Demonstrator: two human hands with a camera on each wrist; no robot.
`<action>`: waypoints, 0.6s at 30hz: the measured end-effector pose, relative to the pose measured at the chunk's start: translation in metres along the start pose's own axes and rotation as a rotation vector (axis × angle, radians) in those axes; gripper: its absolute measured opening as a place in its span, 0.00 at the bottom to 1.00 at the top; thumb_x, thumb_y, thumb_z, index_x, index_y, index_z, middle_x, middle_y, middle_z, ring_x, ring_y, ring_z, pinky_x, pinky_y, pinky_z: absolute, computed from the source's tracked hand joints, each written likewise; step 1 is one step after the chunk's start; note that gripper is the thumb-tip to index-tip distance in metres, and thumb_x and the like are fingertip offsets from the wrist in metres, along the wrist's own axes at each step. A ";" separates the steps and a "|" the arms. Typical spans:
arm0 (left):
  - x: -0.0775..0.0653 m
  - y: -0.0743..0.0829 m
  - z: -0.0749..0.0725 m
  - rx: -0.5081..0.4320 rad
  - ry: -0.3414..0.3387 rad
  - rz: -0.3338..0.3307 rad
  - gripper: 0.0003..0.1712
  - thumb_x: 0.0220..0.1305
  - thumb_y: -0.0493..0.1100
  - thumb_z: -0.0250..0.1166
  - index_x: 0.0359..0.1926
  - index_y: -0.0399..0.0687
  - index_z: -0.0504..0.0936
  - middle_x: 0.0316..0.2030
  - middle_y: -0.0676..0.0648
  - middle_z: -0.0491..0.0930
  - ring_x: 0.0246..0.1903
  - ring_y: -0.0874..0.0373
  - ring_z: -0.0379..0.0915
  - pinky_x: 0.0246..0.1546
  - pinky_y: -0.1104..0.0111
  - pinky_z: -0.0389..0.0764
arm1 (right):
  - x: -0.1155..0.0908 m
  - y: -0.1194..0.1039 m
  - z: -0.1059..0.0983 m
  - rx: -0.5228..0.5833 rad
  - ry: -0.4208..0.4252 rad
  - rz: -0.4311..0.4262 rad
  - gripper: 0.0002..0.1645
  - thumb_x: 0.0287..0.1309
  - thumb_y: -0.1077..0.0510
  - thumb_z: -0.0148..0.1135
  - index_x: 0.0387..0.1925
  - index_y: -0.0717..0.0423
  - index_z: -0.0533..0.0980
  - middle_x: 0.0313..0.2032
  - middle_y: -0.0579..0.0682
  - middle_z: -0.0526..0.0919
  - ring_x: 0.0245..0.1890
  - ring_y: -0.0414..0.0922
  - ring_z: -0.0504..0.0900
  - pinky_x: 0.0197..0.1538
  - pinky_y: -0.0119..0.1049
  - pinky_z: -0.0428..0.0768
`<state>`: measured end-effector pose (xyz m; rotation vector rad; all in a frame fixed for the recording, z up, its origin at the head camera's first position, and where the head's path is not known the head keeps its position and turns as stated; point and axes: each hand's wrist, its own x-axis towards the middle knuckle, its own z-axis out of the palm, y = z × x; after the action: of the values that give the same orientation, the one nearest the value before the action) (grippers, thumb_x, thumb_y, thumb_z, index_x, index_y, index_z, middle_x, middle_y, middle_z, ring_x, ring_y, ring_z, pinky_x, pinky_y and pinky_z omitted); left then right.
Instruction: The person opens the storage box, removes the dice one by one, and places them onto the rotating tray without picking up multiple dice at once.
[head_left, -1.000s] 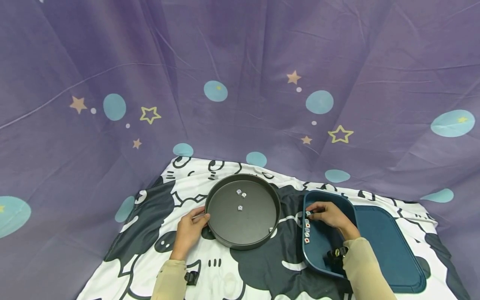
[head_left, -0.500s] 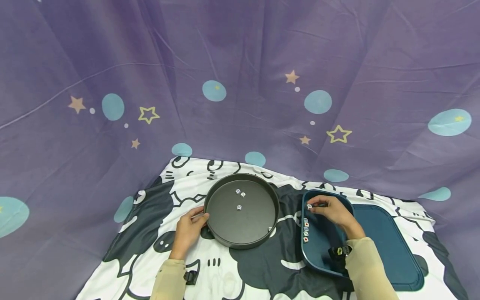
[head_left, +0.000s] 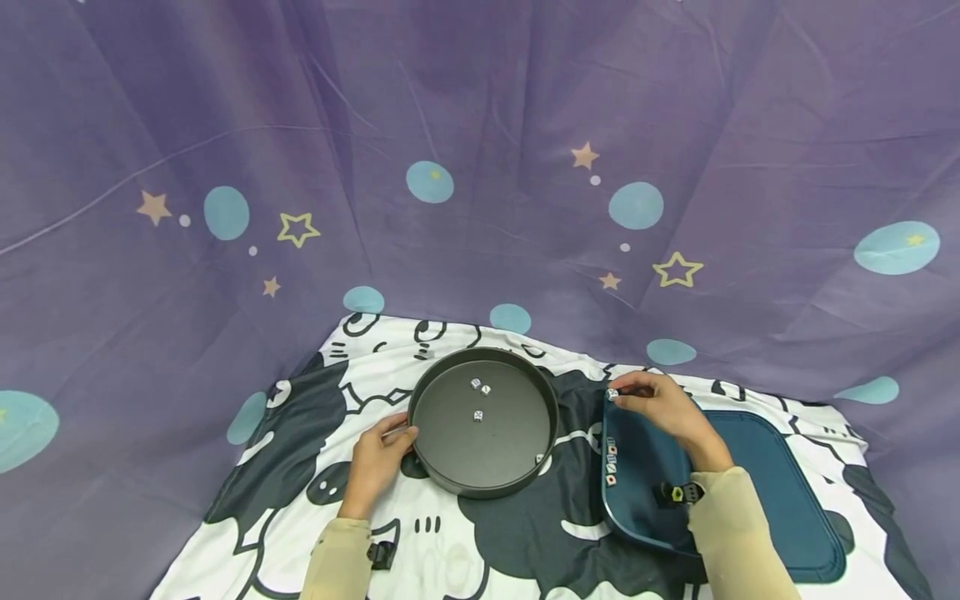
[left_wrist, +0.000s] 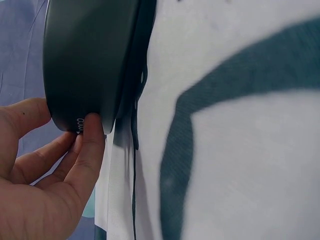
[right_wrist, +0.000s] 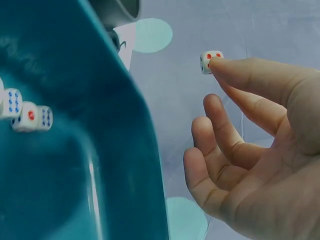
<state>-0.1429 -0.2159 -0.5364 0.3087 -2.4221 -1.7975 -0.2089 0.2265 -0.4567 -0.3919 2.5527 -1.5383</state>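
Note:
My left hand (head_left: 378,462) grips the left edge of a dark round cake pan (head_left: 517,425); in the left wrist view the thumb is at the rim and the fingertips press the outer wall (left_wrist: 87,65). Inside the pan lie several white dice (head_left: 478,416), one near its right wall. My right hand (head_left: 667,412) pinches a white die (right_wrist: 210,61) with red dots between thumb and forefinger, close over the far left corner of a blue bin (head_left: 637,533). The other fingers of that hand are loosely bent and hold nothing. A row of dice (right_wrist: 28,117) lies along the bin's left side.
A flat blue lid (head_left: 780,500) lies to the right of the bin, partly behind the right forearm. Black-and-white patterned cloth (head_left: 442,550) covers the table. Behind it hangs a purple curtain (head_left: 480,167) with stars and blue ovals.
The right hand has lifted the die away from the far end of the row, up to the bin's far left rim. The left hand and the pan stay in place.

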 end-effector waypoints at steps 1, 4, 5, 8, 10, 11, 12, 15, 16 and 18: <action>0.000 0.000 0.000 -0.001 0.001 -0.001 0.21 0.66 0.39 0.68 0.58 0.36 0.81 0.54 0.37 0.82 0.50 0.48 0.82 0.43 0.71 0.85 | 0.001 -0.001 0.001 0.006 -0.001 -0.011 0.15 0.61 0.66 0.68 0.50 0.67 0.81 0.45 0.60 0.82 0.38 0.47 0.82 0.42 0.37 0.85; 0.000 -0.001 0.000 -0.004 0.002 0.000 0.21 0.66 0.38 0.68 0.58 0.35 0.81 0.54 0.37 0.81 0.50 0.48 0.82 0.43 0.71 0.85 | 0.004 -0.007 0.005 0.009 0.003 -0.037 0.14 0.61 0.65 0.68 0.49 0.64 0.82 0.45 0.60 0.83 0.38 0.48 0.82 0.41 0.37 0.85; 0.000 -0.001 0.000 -0.006 0.002 0.001 0.21 0.67 0.38 0.68 0.58 0.35 0.81 0.54 0.37 0.81 0.50 0.48 0.82 0.43 0.71 0.85 | 0.005 -0.009 0.007 0.010 0.003 -0.041 0.14 0.61 0.65 0.68 0.48 0.63 0.82 0.45 0.60 0.83 0.38 0.48 0.83 0.41 0.38 0.85; -0.001 -0.001 0.000 -0.008 0.003 0.003 0.21 0.67 0.38 0.68 0.58 0.35 0.81 0.54 0.37 0.81 0.50 0.47 0.82 0.43 0.71 0.85 | 0.009 -0.016 0.012 0.009 -0.005 -0.040 0.13 0.62 0.63 0.68 0.48 0.61 0.83 0.46 0.59 0.84 0.38 0.54 0.83 0.41 0.41 0.85; -0.001 -0.002 0.000 -0.009 0.003 0.005 0.21 0.66 0.38 0.68 0.58 0.35 0.81 0.54 0.37 0.81 0.50 0.47 0.82 0.43 0.71 0.85 | 0.012 -0.021 0.015 0.005 -0.012 -0.030 0.13 0.62 0.62 0.69 0.48 0.59 0.83 0.46 0.58 0.84 0.37 0.57 0.82 0.42 0.43 0.85; -0.001 -0.002 0.000 -0.009 0.003 0.005 0.20 0.66 0.38 0.68 0.58 0.35 0.81 0.53 0.37 0.81 0.50 0.48 0.82 0.43 0.71 0.85 | 0.014 -0.023 0.017 0.006 -0.018 -0.029 0.13 0.62 0.62 0.69 0.48 0.59 0.83 0.46 0.57 0.84 0.37 0.56 0.81 0.42 0.44 0.84; -0.001 -0.002 -0.001 -0.009 0.003 0.005 0.20 0.66 0.38 0.68 0.58 0.35 0.81 0.53 0.37 0.82 0.50 0.48 0.82 0.43 0.71 0.85 | 0.016 -0.026 0.019 0.008 -0.024 -0.026 0.13 0.62 0.61 0.69 0.48 0.59 0.83 0.46 0.57 0.83 0.37 0.56 0.81 0.42 0.46 0.84; 0.000 -0.002 0.000 -0.011 0.004 0.006 0.20 0.66 0.38 0.68 0.57 0.35 0.81 0.53 0.37 0.82 0.50 0.47 0.82 0.43 0.71 0.85 | 0.023 -0.035 0.024 0.005 -0.040 -0.040 0.13 0.62 0.61 0.69 0.48 0.60 0.83 0.44 0.56 0.83 0.34 0.54 0.79 0.38 0.46 0.82; 0.000 -0.002 0.000 -0.011 0.003 0.006 0.20 0.66 0.38 0.68 0.57 0.35 0.81 0.53 0.37 0.82 0.50 0.48 0.82 0.43 0.71 0.85 | 0.026 -0.038 0.025 0.008 -0.044 -0.047 0.12 0.62 0.62 0.69 0.48 0.60 0.83 0.43 0.56 0.83 0.33 0.53 0.79 0.37 0.45 0.82; 0.000 -0.002 0.000 -0.017 0.000 0.007 0.20 0.66 0.38 0.68 0.57 0.35 0.81 0.53 0.37 0.81 0.50 0.47 0.82 0.44 0.71 0.85 | 0.031 -0.044 0.029 0.002 -0.049 -0.064 0.11 0.62 0.63 0.68 0.47 0.59 0.83 0.42 0.55 0.83 0.32 0.53 0.78 0.34 0.43 0.80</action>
<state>-0.1428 -0.2163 -0.5382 0.2983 -2.4031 -1.8138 -0.2250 0.1732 -0.4311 -0.5098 2.5243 -1.5324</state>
